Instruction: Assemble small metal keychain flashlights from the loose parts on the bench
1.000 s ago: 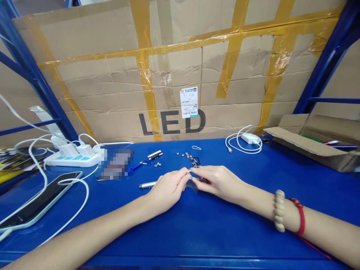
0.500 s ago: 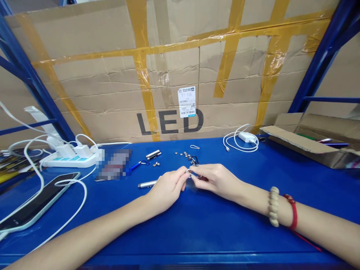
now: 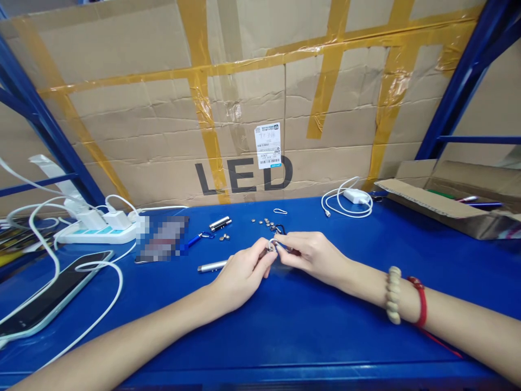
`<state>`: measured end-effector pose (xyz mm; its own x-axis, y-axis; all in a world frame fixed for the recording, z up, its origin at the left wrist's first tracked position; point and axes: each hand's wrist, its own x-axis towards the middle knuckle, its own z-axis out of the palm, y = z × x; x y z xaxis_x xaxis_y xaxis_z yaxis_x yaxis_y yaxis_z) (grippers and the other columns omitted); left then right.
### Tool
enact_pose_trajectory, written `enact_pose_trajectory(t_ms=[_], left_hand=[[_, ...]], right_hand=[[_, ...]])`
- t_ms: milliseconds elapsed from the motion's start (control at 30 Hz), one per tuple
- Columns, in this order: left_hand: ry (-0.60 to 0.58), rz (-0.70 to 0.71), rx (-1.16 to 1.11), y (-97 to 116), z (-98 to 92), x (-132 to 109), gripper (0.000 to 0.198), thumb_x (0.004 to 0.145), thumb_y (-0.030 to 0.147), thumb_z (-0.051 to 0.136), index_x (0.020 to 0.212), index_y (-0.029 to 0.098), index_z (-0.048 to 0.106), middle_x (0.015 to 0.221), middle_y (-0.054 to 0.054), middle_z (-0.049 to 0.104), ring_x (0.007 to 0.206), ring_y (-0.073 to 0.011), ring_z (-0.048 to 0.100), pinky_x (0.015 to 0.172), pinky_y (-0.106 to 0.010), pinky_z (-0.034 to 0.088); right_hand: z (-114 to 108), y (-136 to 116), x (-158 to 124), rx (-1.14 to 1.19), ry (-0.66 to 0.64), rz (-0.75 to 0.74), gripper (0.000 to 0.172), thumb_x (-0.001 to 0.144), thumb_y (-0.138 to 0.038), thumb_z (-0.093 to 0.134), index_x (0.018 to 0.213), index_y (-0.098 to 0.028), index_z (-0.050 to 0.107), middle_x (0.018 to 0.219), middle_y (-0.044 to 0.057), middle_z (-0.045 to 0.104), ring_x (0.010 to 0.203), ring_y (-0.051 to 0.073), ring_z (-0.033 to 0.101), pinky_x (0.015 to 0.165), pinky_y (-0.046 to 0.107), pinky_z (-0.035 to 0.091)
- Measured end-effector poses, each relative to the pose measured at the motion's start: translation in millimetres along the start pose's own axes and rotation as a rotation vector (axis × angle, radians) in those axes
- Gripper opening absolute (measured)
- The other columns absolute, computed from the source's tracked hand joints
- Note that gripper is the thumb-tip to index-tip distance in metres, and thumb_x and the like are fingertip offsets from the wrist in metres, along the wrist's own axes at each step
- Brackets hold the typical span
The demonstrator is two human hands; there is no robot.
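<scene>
My left hand (image 3: 243, 276) and my right hand (image 3: 311, 252) meet over the middle of the table. Both pinch a small silver carabiner clip (image 3: 272, 242) between their fingertips; its curved end shows above the fingers. A silver pen-like metal tube (image 3: 211, 266) sticks out leftward from behind my left hand, and I cannot tell whether that hand holds it. Just beyond my right fingers is a black carabiner (image 3: 279, 228), beside several button cells (image 3: 267, 221). Farther back lies another silver carabiner (image 3: 280, 211).
A silver and black tube pair (image 3: 220, 223) and a blue tube with a clip (image 3: 199, 237) lie to the left. A phone (image 3: 52, 293), power strip (image 3: 97, 232) and white cables stand at far left. An open cardboard box (image 3: 443, 209) and a charger (image 3: 356, 196) are at right.
My fingertips have shifted slightly on the carabiner clip, and more of its curved end shows. The whole view has moved a little; the things on the table lie as before.
</scene>
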<state>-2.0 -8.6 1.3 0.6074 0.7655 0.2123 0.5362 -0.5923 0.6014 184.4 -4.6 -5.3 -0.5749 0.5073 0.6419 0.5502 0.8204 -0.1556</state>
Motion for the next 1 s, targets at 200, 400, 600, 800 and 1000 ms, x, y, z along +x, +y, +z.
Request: enact_pose_trajectory(t_ms=[200,400,600,800,1000], left_hand=[[0.016,-0.03,-0.067,0.0,0.3,1.0,0.018,0.09,0.035,0.037,0.098,0.021,0.045,0.062,0.006,0.053,0.054,-0.0114,0.048,0.053,-0.021,0.032],[0.053,0.009,-0.139,-3.0,1.3,3.8,0.018,0.09,0.033,0.038,0.096,0.019,0.047,0.059,0.006,0.052,0.054,-0.0106,0.047,0.053,-0.021,0.033],[0.044,0.036,-0.237,-4.3,1.8,3.0,0.019,0.091,0.034,0.036,0.091,0.019,0.047,0.058,0.005,0.05,0.054,-0.01,0.045,0.057,-0.021,0.034],[0.03,0.033,-0.331,-4.9,2.4,4.7,0.021,0.09,0.037,0.038,0.086,0.018,0.046,0.06,0.004,0.049,0.056,-0.0103,0.043,0.056,-0.022,0.032],[0.043,-0.009,-0.383,-3.2,2.8,3.2,0.022,0.089,0.038,0.039,0.099,0.019,0.045,0.061,0.005,0.051,0.057,-0.0107,0.043,0.057,-0.022,0.033]], right_hand=[[-0.8,3.3,-1.8,0.012,0.063,0.009,0.029,0.092,-0.031,0.041,0.083,-0.014,0.062,0.065,0.003,0.059,0.055,0.01,0.05,0.052,0.02,0.037],[-0.2,3.3,-1.9,0.019,0.069,0.012,0.028,0.092,-0.031,0.04,0.087,-0.015,0.063,0.069,0.003,0.06,0.058,0.01,0.052,0.053,0.019,0.039],[0.3,2.3,-0.1,0.005,0.086,0.002,0.029,0.093,-0.03,0.039,0.088,-0.015,0.063,0.069,0.003,0.061,0.058,0.01,0.052,0.054,0.02,0.04],[0.4,2.0,0.5,-0.018,0.09,-0.023,0.026,0.093,-0.027,0.04,0.089,-0.013,0.062,0.068,0.003,0.058,0.058,0.01,0.051,0.054,0.019,0.039],[0.4,3.7,0.2,-0.01,0.115,-0.028,0.024,0.092,-0.026,0.041,0.092,-0.014,0.061,0.073,0.004,0.06,0.06,0.01,0.051,0.056,0.019,0.04]])
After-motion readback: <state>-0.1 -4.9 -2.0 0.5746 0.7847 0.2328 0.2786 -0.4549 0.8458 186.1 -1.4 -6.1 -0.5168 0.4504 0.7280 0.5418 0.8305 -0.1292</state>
